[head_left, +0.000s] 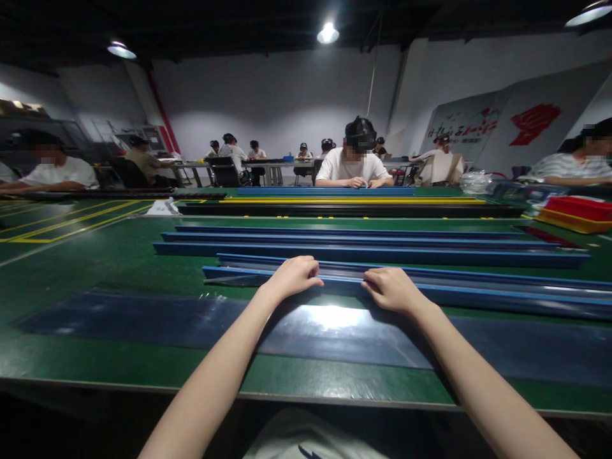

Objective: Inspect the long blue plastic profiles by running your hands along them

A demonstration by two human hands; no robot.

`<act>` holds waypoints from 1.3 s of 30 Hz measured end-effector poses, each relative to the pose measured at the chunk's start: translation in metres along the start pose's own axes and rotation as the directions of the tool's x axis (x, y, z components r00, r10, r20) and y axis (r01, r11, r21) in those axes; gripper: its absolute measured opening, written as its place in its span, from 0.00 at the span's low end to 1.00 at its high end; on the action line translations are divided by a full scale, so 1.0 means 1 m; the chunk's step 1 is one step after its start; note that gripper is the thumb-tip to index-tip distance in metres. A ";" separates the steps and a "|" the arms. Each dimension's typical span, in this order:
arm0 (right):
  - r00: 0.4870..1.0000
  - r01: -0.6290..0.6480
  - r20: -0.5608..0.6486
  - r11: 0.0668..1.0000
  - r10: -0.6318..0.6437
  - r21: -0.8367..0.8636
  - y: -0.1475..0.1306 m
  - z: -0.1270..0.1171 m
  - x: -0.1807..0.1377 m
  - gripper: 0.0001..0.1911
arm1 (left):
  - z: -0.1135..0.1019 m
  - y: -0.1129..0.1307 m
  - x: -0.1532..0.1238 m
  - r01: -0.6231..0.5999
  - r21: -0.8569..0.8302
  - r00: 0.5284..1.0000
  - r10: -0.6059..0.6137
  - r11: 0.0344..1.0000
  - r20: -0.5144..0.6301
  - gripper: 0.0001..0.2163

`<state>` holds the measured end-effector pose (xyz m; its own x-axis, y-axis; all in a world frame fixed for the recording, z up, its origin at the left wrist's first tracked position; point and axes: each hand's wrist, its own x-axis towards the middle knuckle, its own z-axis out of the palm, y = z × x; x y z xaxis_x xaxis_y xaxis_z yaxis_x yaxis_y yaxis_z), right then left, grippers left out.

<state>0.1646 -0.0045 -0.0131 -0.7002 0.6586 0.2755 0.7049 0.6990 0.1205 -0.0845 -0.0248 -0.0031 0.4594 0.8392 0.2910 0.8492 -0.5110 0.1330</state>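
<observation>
My left hand (292, 275) and my right hand (393, 288) rest side by side on the near edge of a long blue plastic strip (502, 294) that lies across the green table (119, 261). Both hands have their fingers curled over the strip's edge, gripping it. Under my wrists lies a wide, glossy dark blue sheet (143, 319) that reflects the ceiling lamp.
Several more long blue strips (363, 245) lie parallel just beyond, then black and yellow strips (354, 204). Red and yellow trays (576, 213) stand at the far right. A person in a white shirt (352, 167) sits opposite; other people work at tables left, right and behind.
</observation>
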 end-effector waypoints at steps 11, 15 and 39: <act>1.000 -0.018 0.000 1.000 0.018 -0.001 -0.002 -0.001 0.000 0.17 | 0.000 -0.005 0.000 0.046 0.009 0.997 -0.046 0.999 0.055 0.15; 1.000 -0.017 0.004 1.000 0.017 -0.010 -0.003 -0.001 0.000 0.17 | 0.001 -0.007 -0.001 0.120 0.093 0.987 -0.128 0.988 0.094 0.19; 0.999 -0.005 0.038 0.999 0.003 0.041 -0.011 0.003 0.004 0.15 | 0.009 -0.004 -0.005 0.079 0.172 0.985 -0.103 0.982 0.136 0.21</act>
<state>0.1539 -0.0088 -0.0157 -0.7017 0.6711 0.2393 0.7030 0.7066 0.0800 -0.0880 -0.0248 -0.0131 0.4008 0.9048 0.1442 0.9148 -0.4038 -0.0092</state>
